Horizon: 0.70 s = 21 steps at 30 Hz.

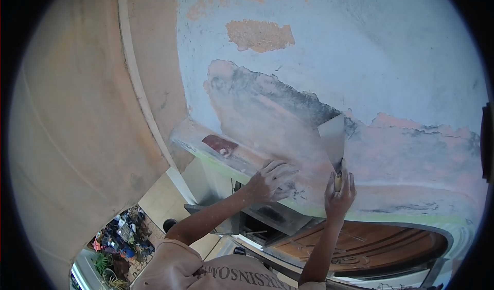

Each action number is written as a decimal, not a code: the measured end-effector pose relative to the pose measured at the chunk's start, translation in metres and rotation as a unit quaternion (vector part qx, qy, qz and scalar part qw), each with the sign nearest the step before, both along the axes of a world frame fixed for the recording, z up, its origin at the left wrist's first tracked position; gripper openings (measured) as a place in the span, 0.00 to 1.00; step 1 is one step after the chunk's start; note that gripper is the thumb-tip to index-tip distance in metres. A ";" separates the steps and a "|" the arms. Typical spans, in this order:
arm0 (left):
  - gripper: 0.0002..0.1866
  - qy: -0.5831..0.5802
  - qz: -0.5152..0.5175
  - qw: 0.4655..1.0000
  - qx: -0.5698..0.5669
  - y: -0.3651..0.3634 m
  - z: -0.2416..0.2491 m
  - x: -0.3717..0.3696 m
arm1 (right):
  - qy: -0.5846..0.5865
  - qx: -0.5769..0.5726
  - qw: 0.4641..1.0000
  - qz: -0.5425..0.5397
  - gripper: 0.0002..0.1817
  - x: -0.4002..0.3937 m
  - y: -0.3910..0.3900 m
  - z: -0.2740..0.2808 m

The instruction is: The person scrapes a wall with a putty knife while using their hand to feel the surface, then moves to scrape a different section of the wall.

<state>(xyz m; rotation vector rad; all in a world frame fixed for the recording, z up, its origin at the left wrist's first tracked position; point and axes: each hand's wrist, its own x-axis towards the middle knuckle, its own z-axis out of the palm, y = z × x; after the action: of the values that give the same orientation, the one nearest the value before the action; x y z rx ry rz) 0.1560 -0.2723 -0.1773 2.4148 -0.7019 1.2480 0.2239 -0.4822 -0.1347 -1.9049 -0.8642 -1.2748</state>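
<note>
Beige printed shirt (pixel 226 274) sits closest, both arms reaching up to the flaking pale-blue plaster wall (pixel 391 74). Right hand (pixel 339 192) has fingers clamped round the handle of a wide steel-bladed scraper (pixel 333 138), blade above the fist, long axis running up the wall, bare plaster all round it. Left hand (pixel 270 181) lies flat beside it, fingers spread, above the arched wooden door (pixel 370 243).

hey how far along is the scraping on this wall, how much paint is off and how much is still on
Partly done, at a guess. A broad bare patch already shows plaster beside the scraper blade, plus a small bare spot higher up. In hand: the right hand holds the scraper against the paint edge while the left hand rests flat on the wall. The pale blue paint above and right remains.
</note>
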 end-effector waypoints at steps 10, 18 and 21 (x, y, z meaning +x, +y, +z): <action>0.43 0.114 -0.005 0.987 0.110 -0.008 -0.003 0.001 | 0.084 0.007 0.996 0.011 0.26 -0.008 0.004 0.000; 0.43 0.103 -0.013 0.991 0.086 -0.005 -0.003 0.004 | 0.117 0.007 0.993 0.033 0.23 -0.010 0.009 0.002; 0.41 0.096 -0.018 0.994 0.046 -0.005 -0.003 0.002 | 0.134 0.005 0.991 0.028 0.20 -0.008 0.010 -0.002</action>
<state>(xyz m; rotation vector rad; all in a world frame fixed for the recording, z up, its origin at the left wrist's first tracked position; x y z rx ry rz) 0.1582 -0.2771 -0.1805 2.5418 -0.7567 0.9723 0.2156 -0.4726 -0.1367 -1.9736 -0.7639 -0.9592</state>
